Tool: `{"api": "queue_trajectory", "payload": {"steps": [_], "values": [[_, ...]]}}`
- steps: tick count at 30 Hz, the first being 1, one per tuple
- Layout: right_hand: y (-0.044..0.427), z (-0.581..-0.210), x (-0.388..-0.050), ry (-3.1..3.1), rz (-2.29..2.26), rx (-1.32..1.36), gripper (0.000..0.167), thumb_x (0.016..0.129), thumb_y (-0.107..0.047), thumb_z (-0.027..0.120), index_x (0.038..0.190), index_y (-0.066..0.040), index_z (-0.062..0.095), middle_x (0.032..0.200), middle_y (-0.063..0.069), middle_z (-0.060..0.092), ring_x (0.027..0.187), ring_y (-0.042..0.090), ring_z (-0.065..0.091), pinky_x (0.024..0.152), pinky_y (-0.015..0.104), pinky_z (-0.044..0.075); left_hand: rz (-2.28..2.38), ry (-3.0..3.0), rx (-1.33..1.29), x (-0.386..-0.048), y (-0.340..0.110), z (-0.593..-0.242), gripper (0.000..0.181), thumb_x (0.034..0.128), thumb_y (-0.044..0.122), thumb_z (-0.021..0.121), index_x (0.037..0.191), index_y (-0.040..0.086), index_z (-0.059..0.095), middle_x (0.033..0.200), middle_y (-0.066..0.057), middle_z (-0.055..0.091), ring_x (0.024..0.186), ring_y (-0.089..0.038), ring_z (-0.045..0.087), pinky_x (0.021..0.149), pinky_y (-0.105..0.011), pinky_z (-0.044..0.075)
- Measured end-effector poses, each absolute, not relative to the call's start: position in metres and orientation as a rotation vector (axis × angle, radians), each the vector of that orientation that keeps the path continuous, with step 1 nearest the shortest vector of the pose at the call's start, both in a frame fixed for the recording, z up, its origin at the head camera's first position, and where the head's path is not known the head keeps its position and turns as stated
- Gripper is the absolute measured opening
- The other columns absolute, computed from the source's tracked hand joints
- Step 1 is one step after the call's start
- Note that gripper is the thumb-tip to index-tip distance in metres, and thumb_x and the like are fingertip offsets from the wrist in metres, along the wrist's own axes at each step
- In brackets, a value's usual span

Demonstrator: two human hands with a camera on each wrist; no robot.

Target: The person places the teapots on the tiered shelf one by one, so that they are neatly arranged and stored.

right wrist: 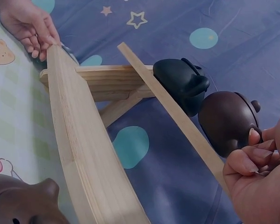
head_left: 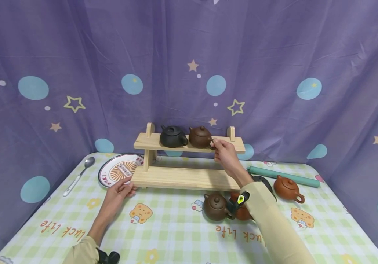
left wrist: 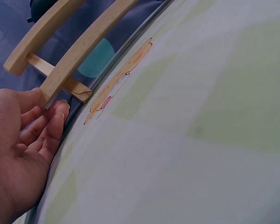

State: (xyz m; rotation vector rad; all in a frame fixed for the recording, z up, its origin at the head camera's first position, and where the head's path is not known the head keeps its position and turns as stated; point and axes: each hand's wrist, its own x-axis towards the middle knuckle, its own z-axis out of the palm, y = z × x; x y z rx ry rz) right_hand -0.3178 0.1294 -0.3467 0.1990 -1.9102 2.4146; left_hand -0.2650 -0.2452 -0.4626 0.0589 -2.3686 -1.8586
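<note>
A two-tier wooden shelf [head_left: 182,177] stands at the back of the table. My right hand [head_left: 226,156] pinches the handle of a dark brown teapot [head_left: 199,137] at the upper board. Left of it on the same board sits a black teapot [head_left: 171,139]; the two are close together. In the right wrist view the brown teapot [right wrist: 226,121] has its handle between thumb and fingers. My left hand [head_left: 117,194] holds the left end of the lower board, with the thumb and fingers at its corner [left wrist: 51,91].
In front of the shelf's right end stand another brown teapot [head_left: 215,209] and a reddish one [head_left: 243,213], partly behind my right wrist. Farther right are a dark teapot [head_left: 264,180], an orange-brown teapot [head_left: 287,189] and a green roll [head_left: 288,176]. A plate [head_left: 109,170] and spoon [head_left: 80,176] lie left.
</note>
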Motion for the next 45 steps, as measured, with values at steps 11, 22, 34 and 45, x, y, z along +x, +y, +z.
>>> {"api": "queue_trajectory", "payload": {"steps": [11,22,34,45], "values": [[0.125,-0.347,-0.324,-1.944,2.380,0.172,0.032,0.113,-0.019,0.046,0.091,0.002,0.055,0.062,-0.005,0.031,0.050,0.006,0.026,0.046,0.018,0.026,-1.864,-2.365,0.041,-0.266,-0.246,-0.462,0.044,0.1093,0.013,0.054,0.148,-0.007,0.047,0.116,-0.023,0.069,0.085,-0.008,0.070,0.082,-0.020,0.059],[0.120,-0.346,-0.328,-2.006,2.287,0.139,0.032,0.113,-0.021,0.047,0.092,0.003,0.056,0.064,-0.003,0.034,0.051,0.007,0.029,0.046,0.018,0.029,-1.863,-2.362,0.069,-0.267,-0.244,-0.462,0.044,0.1092,0.012,0.054,0.148,-0.006,0.047,0.116,-0.023,0.070,0.085,-0.009,0.070,0.082,-0.020,0.059],[0.115,-0.346,-0.329,-2.003,2.196,0.130,0.034,0.112,-0.021,0.049,0.091,0.005,0.058,0.066,-0.002,0.040,0.051,0.006,0.036,0.045,0.017,0.035,-1.872,-2.365,0.075,-0.266,-0.244,-0.461,0.044,0.1094,0.013,0.054,0.149,-0.005,0.047,0.118,-0.023,0.069,0.087,-0.010,0.070,0.083,-0.021,0.059],[0.112,-0.346,-0.329,-2.011,2.164,0.115,0.033,0.112,-0.019,0.049,0.096,0.007,0.061,0.065,-0.002,0.042,0.050,0.005,0.037,0.044,0.016,0.035,-1.860,-2.374,0.088,-0.267,-0.244,-0.462,0.044,0.1093,0.012,0.054,0.148,-0.007,0.046,0.116,-0.021,0.070,0.085,-0.008,0.070,0.082,-0.020,0.059]]}}
